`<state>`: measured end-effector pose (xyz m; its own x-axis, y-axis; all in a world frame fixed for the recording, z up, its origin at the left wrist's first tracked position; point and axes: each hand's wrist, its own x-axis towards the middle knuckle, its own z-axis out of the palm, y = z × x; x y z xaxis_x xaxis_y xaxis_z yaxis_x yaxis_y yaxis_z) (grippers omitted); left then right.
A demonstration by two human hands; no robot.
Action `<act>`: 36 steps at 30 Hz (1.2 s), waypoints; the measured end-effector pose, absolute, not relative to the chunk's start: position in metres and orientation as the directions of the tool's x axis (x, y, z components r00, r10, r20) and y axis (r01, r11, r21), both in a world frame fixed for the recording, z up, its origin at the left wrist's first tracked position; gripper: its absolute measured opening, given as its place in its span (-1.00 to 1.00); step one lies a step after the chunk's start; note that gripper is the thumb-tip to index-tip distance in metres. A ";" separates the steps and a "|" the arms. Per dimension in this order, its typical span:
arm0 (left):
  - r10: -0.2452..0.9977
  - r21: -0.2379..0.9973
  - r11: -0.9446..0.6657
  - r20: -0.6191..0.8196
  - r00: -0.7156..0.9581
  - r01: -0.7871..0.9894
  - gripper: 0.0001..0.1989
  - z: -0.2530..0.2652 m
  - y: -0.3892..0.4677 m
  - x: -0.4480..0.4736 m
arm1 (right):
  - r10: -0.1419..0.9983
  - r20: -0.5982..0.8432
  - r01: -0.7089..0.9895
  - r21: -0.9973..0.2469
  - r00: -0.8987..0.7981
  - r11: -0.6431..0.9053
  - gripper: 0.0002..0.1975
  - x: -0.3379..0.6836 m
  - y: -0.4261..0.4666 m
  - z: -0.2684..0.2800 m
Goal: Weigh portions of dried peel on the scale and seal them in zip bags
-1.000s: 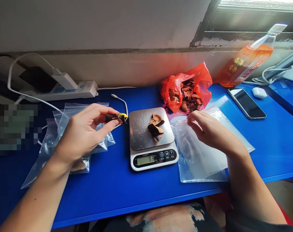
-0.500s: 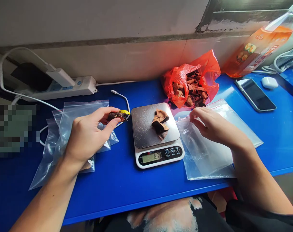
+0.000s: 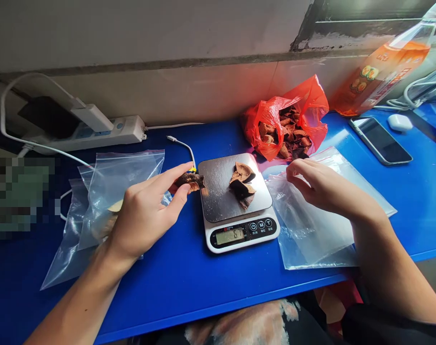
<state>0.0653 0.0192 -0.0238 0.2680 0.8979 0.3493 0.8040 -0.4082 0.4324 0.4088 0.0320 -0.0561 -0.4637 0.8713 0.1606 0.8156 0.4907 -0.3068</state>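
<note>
My left hand (image 3: pixel 149 211) pinches a dark, curled piece of dried peel (image 3: pixel 191 181) between thumb and fingers, at the left edge of the kitchen scale (image 3: pixel 218 201). A small yellow bit (image 3: pixel 192 169) shows by the index fingertip; I cannot make out what it is. Several brown dried peel pieces (image 3: pixel 242 179) lie on the scale's metal plate, and its display reads about 6.7. My right hand (image 3: pixel 318 187) is closed with curled fingers over the clear zip bags (image 3: pixel 318 235), just in front of the red plastic bag (image 3: pixel 257 120). Whatever its fingertips may hold is hidden.
More peel pieces fill the red bag. Other clear zip bags (image 3: pixel 74 230) lie under my left forearm, some with contents. A power strip (image 3: pixel 127 129) and white cable (image 3: pixel 182 141) are at back left. An orange drink bottle (image 3: pixel 383 76), phone (image 3: pixel 381 140) and white earbud case (image 3: pixel 400 122) stand right.
My left hand has moved right with the peel piece, from beside the scale to its left edge. My right hand stays nearly in place. The display reading looks unchanged.
</note>
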 end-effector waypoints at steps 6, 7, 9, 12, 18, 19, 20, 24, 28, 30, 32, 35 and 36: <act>0.867 0.438 -0.480 0.367 0.337 0.760 -0.69 -0.021 0.016 0.072 | 0.870 0.160 0.812 -0.313 -0.467 0.493 -0.87 0.409 0.032 -0.057; 0.860 0.434 -0.494 0.372 0.350 0.753 -0.69 -0.023 0.016 0.072 | 0.869 0.158 0.811 -0.314 -0.469 0.494 -0.87 0.409 0.032 -0.057; 0.854 0.427 -0.504 0.379 0.357 0.751 -0.69 -0.026 0.016 0.072 | 0.870 0.151 0.811 -0.317 -0.469 0.492 -0.87 0.410 0.032 -0.057; 0.871 0.439 -0.469 0.371 0.321 0.766 -0.66 -0.030 0.015 0.072 | 0.873 0.156 0.810 -0.328 -0.461 0.486 -0.87 0.409 0.032 -0.058; 0.884 0.461 -0.442 0.370 0.286 0.769 -0.70 -0.031 0.011 0.075 | 0.879 0.151 0.808 -0.346 -0.453 0.476 -0.86 0.408 0.031 -0.057; 0.881 0.460 -0.447 0.374 0.289 0.767 -0.71 -0.031 0.011 0.075 | 0.880 0.152 0.809 -0.346 -0.451 0.474 -0.86 0.407 0.031 -0.056; 0.878 0.459 -0.453 0.380 0.292 0.764 -0.72 -0.032 0.011 0.076 | 0.880 0.155 0.811 -0.343 -0.448 0.473 -0.86 0.407 0.031 -0.056; 0.871 0.466 -0.466 0.392 0.297 0.752 -0.73 -0.032 0.011 0.077 | 0.880 0.158 0.816 -0.330 -0.449 0.475 -0.86 0.406 0.030 -0.056; 0.875 0.478 -0.459 0.392 0.286 0.749 -0.76 -0.031 0.010 0.078 | 0.881 0.146 0.823 -0.316 -0.450 0.473 -0.86 0.407 0.030 -0.056; 0.877 0.484 -0.449 0.402 0.265 0.751 -0.76 -0.030 0.010 0.078 | 0.883 0.145 0.824 -0.318 -0.446 0.469 -0.87 0.407 0.030 -0.056; 0.880 0.487 -0.437 0.406 0.247 0.756 -0.77 -0.030 0.010 0.077 | 0.882 0.152 0.820 -0.325 -0.446 0.471 -0.87 0.406 0.030 -0.055; 0.875 0.477 -0.444 0.412 0.253 0.759 -0.78 -0.031 0.010 0.077 | 0.881 0.156 0.819 -0.324 -0.447 0.473 -0.86 0.405 0.029 -0.054; 0.870 0.469 -0.452 0.418 0.261 0.758 -0.79 -0.031 0.010 0.078 | 0.882 0.153 0.822 -0.320 -0.446 0.471 -0.86 0.405 0.029 -0.054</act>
<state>0.0776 0.0103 -0.0307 0.2605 0.8704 0.4178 0.7585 -0.4522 0.4692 0.4046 0.0289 -0.0536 -0.4456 0.8821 0.1526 0.8220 0.4707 -0.3205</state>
